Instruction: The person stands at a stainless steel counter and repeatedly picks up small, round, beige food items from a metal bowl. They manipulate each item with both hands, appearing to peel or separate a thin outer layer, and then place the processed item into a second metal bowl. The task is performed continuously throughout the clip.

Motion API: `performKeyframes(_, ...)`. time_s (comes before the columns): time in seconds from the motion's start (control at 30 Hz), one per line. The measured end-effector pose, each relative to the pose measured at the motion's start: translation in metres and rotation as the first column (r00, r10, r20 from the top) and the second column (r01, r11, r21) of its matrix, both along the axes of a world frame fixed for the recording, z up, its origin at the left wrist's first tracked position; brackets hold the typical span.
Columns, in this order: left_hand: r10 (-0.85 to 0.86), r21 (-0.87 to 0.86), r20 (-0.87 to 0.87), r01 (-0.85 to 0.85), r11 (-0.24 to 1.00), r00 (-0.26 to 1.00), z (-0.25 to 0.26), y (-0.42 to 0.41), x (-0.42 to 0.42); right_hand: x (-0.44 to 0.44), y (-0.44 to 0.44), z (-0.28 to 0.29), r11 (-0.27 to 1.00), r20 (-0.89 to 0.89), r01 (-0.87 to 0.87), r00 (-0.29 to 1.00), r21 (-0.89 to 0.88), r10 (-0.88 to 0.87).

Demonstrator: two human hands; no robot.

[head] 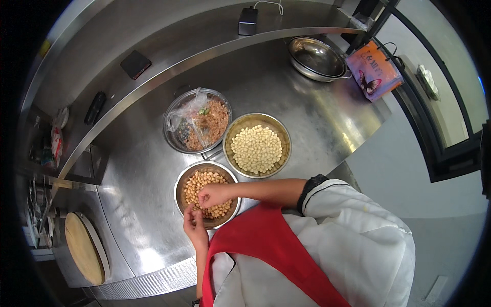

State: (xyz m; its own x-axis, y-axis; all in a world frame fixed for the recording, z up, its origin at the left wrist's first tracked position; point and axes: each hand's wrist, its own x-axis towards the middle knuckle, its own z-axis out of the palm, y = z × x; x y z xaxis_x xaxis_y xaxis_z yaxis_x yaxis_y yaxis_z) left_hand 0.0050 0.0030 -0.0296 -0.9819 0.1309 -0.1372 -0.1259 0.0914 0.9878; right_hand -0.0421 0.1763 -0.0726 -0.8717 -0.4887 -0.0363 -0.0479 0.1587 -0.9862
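Note:
A steel bowl (pixel 178 192) of tan, skinned beans or nuts (pixel 201 180) stands near the table's front edge. My right hand (pixel 215 195) is over these beans, fingers curled. At the bowl's near left rim is my left hand (pixel 195 226), its fingertips bent close together and near the right fingertips. Whether either hand pinches a bean is too small to tell. Just beyond and to the right, another steel bowl (pixel 285 132) contains pale beans or nuts (pixel 257 149). Touching or very near it, a steel basin (pixel 167 132) holds minced, reddish food (pixel 215 119) and a clear plastic bag (pixel 191 105).
Stacked steel basins (pixel 318 59) stand at the far right beside an orange and purple bag (pixel 374 71). A raised steel shelf (pixel 191 50) carries a black phone-like object (pixel 136 64), a dark box (pixel 248 21) and a black case (pixel 95 107). A round wooden board (pixel 82 247) is at lower left.

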Motion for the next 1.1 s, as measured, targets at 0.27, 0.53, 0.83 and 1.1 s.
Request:
performKeyframes(0.27, -0.041, -0.076, -0.075, 0.035, 0.996, 0.996, 0.008, 0.007, 0.007, 0.021, 0.006, 0.025, 0.955, 0.471, 0.087, 0.88, -0.285, 0.061)
performKeyframes(0.53, 0.003, -0.286, -0.289, -0.089, 0.954, 0.957, -0.005, 0.003, 0.004, 0.016, -0.005, 0.016, 0.987, 0.396, 0.058, 0.918, -0.151, 0.007)
performKeyframes(0.83, -0.014, -0.216, -0.201, -0.03, 0.976, 0.98, 0.017, -0.002, 0.012, 0.023, -0.001, 0.061, 0.966, 0.543, 0.114, 0.839, -0.233, 0.032)
performKeyframes(1.1, 0.012, 0.267, 0.017, -0.016, 0.964, 1.0, 0.018, 0.002, 0.009, 0.023, 0.002, 0.064, 0.975, 0.445, 0.099, 0.896, -0.2, 0.001)
